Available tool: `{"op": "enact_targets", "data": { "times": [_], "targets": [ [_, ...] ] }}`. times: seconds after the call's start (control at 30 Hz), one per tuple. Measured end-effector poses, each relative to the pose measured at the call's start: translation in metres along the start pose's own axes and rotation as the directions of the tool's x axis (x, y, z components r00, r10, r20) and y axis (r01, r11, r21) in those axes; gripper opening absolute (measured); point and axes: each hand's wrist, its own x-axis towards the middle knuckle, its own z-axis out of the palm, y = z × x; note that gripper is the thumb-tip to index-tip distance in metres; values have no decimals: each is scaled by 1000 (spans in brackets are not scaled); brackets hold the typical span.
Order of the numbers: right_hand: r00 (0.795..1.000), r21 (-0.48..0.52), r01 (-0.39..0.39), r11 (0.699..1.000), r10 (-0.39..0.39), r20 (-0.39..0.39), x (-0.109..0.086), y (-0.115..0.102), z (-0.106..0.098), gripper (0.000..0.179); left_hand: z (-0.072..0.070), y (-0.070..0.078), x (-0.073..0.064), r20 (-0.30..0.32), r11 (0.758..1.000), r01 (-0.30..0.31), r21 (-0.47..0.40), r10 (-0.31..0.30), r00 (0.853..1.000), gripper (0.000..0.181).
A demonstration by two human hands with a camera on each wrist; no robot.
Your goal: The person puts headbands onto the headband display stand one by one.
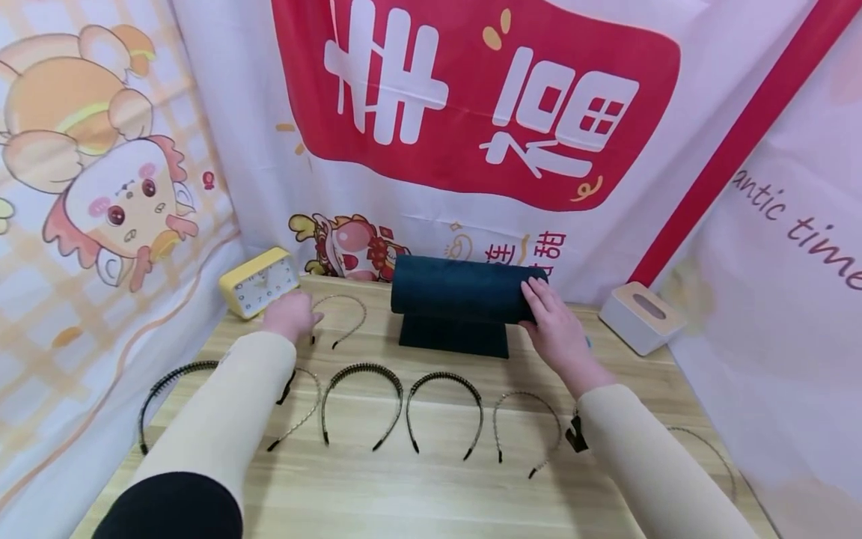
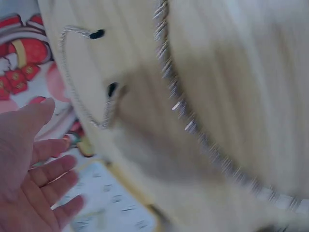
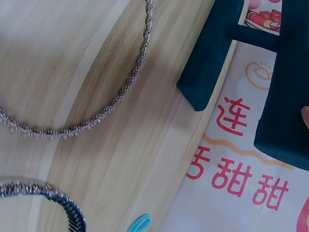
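Our left hand (image 1: 292, 314) hung near the thin twisted headband (image 1: 365, 310) at the back of the counter (image 1: 438, 501), with the yellow clock (image 1: 259, 284) just beside the hand. Its fingers were loose and spread apart, with hold of nothing. Our right hand (image 1: 557, 326) rested on the right end of the dark green padded display stand (image 1: 461, 292). Its fingers lay almost straight there; we could not tell how hard they pressed. The thin twisted headband lay left of the stand and apart from it, its two black tips turned toward us. More headbands (image 1: 444, 376) lay in a row in front, with a dark beaded headband (image 1: 367, 367) near the middle.

To reach well, we judged, meant going slow and coming from above. A soft pinch near the top of the curve seemed best, since a thin band could bend or slide. A light right hand seemed good too, because a hard push might have tipped the stand. The left sleeve (image 1: 222, 404) crossed above the row, so it had to be high.
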Motion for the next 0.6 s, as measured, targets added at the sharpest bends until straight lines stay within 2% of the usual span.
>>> {"op": "enact_targets", "data": {
  "times": [0.07, 0.17, 0.27, 0.33, 0.4, 0.47, 0.6],
  "targets": [
    [1000, 13, 3, 1000, -2, -31, -1, 1, 1, 74, 7, -3, 1, 37, 995, 68, -77, -65, 997, 46],
    [998, 17, 12, 1000, -11, -62, -1, 1, 2, 73, 19, -8, 2, 84, 972, 166, -166, -154, 984, 43],
    [997, 12, 17, 1000, -16, -75, -1, 1, 4, 72, 32, -10, 4, 92, 945, 240, -224, -224, 970, 45],
    [997, 11, 14, 1000, -13, -78, -2, 1, 6, 72, 41, -10, 6, 72, 924, 273, -267, -264, 962, 45],
    [997, 10, 7, 1000, -6, -79, -2, 1, 7, 72, 49, -9, 9, 59, 894, 301, -332, -298, 953, 41],
    [996, 11, 4, 1000, -3, -84, -2, 0, 8, 72, 52, -7, 9, 63, 854, 332, -401, -336, 940, 37],
    [995, 0, -6, 1000, 6, -95, -2, -3, 8, 72, 53, 1, 10, 89, 777, 384, -500, -395, 914, 42]
  ]
}}
